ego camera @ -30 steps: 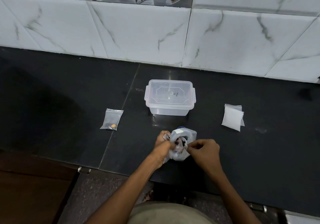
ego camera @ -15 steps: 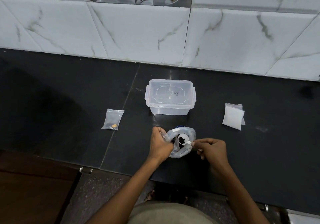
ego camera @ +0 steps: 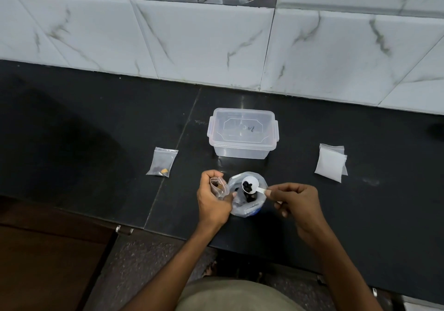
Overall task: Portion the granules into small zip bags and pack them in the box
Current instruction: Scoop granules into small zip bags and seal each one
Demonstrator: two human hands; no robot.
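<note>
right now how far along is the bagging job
Done: one filled zip bag lies left of the box. In hand: the left hand holds an open small bag; the right hand holds a loaded scoop over the supply bag. Left: the empty bags, and the lidded box looks empty.

The person's two forearms are bare from the bottom edge of the view up to the wrists, with no sleeve showing on either. The left hand [ego camera: 213, 199] and the right hand [ego camera: 298, 200] wear no gloves, rings or watch. At the bottom edge, a khaki-olive garment [ego camera: 236, 295] covers the body.
</note>
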